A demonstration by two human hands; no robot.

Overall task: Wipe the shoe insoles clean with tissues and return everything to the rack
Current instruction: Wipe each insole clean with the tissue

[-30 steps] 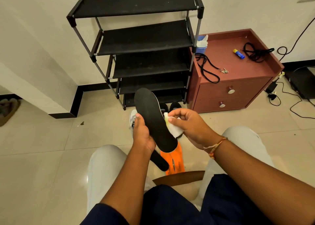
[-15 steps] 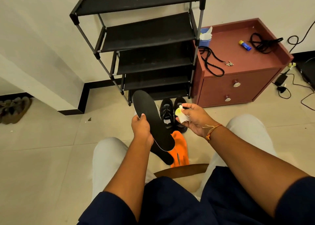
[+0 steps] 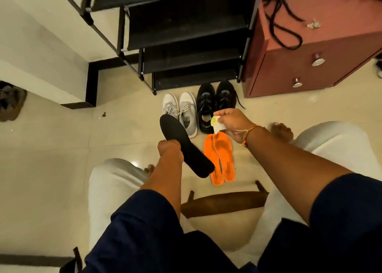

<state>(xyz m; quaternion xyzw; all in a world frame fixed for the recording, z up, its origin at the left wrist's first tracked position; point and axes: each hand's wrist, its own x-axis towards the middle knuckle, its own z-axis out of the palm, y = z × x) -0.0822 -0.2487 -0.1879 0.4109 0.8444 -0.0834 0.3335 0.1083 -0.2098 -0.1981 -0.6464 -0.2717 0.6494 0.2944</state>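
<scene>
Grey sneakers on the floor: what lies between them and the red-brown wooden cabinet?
A pair of black lace-up sneakers stands there, right beside the grey fabric sneakers and before the red-brown wooden cabinet, as the head view shows.

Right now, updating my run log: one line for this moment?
left hand grips black insole | right hand pinches tissue | orange insoles on floor

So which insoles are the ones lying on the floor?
Find the black shoe rack; grey shoes and black shoes stand on the floor before it. Just nearer the person than the black shoes lie the orange insoles, side by side; the left hand holds a black insole.
</scene>
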